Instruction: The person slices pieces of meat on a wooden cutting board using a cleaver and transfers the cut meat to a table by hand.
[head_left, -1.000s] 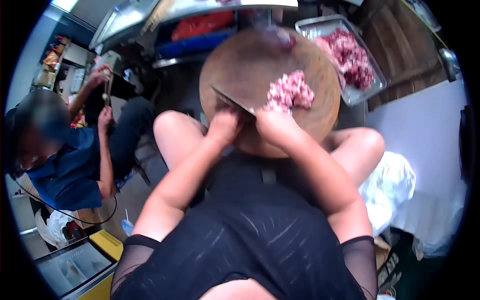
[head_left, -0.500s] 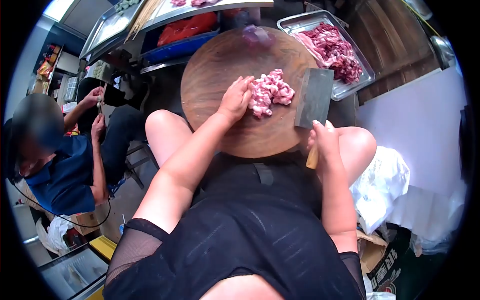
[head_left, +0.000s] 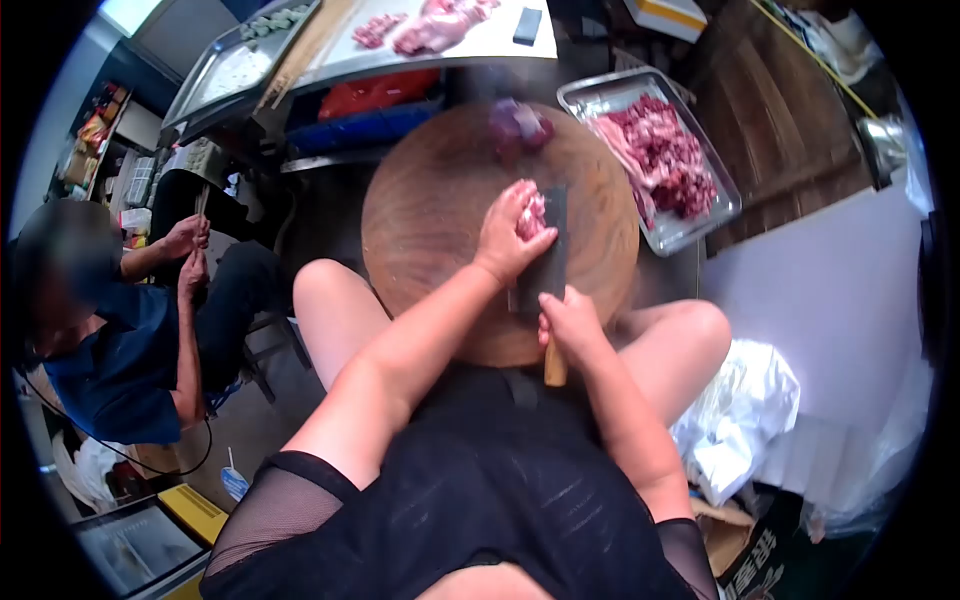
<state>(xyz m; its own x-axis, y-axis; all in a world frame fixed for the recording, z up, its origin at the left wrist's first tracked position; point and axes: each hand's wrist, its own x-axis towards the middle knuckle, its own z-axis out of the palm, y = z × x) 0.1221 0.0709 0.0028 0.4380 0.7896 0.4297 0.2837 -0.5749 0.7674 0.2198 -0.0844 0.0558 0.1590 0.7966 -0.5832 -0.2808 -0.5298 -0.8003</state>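
Observation:
My right hand (head_left: 572,325) is wrapped round the wooden handle of a cleaver (head_left: 545,265), whose broad dark blade lies over the round wooden block (head_left: 420,200). Against the blade's left side, my left hand (head_left: 510,235) is curled round a heap of chopped pink meat (head_left: 531,217). Much of the heap is hidden by my fingers. At the block's far edge sits a dark purple-red piece (head_left: 520,128), blurred, its kind unclear.
Beyond the block on the right is a metal tray (head_left: 665,247) of red meat (head_left: 660,155). A white table (head_left: 520,60) with meat stands ahead, a blue bin (head_left: 350,135) below it. A seated person (head_left: 125,330) at left holds thin sticks. A plastic bag (head_left: 740,410) lies right.
The cleaver has swung from the block's right side to its middle, against the meat. My left hand has shifted right and closed round the heap, now gathered smaller. The view has tilted upward.

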